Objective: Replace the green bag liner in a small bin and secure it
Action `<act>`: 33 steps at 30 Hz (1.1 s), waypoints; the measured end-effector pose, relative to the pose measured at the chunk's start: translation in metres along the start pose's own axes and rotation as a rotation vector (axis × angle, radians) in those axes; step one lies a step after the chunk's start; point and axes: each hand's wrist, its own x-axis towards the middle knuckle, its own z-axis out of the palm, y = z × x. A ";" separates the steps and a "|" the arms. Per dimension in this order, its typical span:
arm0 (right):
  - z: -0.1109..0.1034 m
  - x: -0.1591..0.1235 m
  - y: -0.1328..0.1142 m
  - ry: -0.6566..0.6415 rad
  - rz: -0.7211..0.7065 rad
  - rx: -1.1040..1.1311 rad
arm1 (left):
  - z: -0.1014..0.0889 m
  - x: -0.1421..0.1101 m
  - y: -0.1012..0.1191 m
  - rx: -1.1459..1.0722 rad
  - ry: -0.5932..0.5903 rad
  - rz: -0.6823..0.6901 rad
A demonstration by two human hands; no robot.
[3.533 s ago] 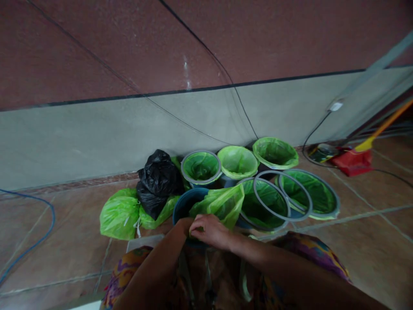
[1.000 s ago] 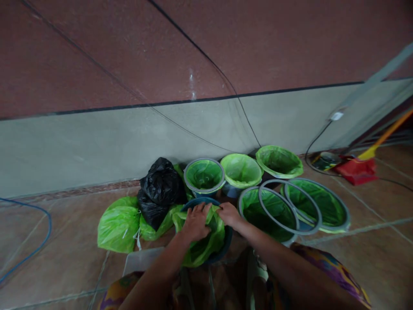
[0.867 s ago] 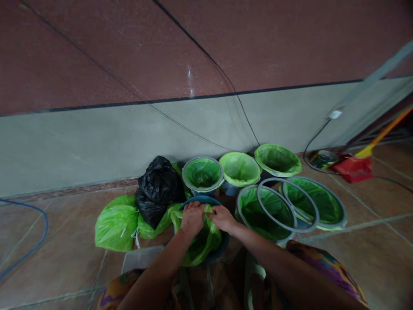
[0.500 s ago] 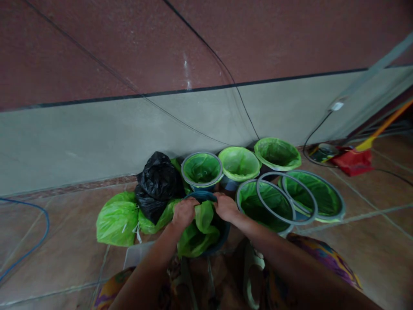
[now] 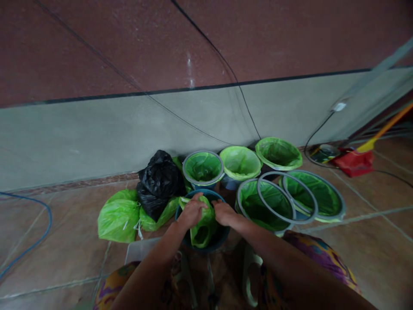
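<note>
A thin green trash bag sits bunched inside a dark blue bin between my feet. My left hand is over the bin's left part, its fingers closed on the bag's upper edge. On the other side, my right hand pinches the bag's right edge just inside the rim; its fingertips are partly hidden. Right behind stands a bin with a grey ring and a green liner. Beside my right forearm is another lined bin, with a loose grey ring lying across it.
A knotted black bag and a full green bag lie at left, near a clear plastic container. More lined bins line the wall. A red dustpan and black cable are at right; a blue hose curves at left.
The green bag has gone from draping over the bin's front rim to lying bunched inside it. My left hand has shifted right and inward; my right hand has dropped slightly.
</note>
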 end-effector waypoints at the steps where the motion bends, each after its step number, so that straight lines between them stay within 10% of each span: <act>1: -0.009 0.002 -0.002 0.025 0.024 -0.013 | 0.001 0.000 0.000 0.008 -0.004 -0.001; 5: -0.029 0.001 -0.015 0.035 0.022 0.147 | 0.000 0.003 0.002 0.044 0.011 -0.074; 15: 0.004 -0.002 -0.027 0.178 0.164 0.464 | -0.008 0.016 0.030 0.129 0.080 -0.208; 33: -0.013 0.018 0.035 0.311 0.124 0.583 | -0.037 0.015 0.002 0.405 -0.028 -0.332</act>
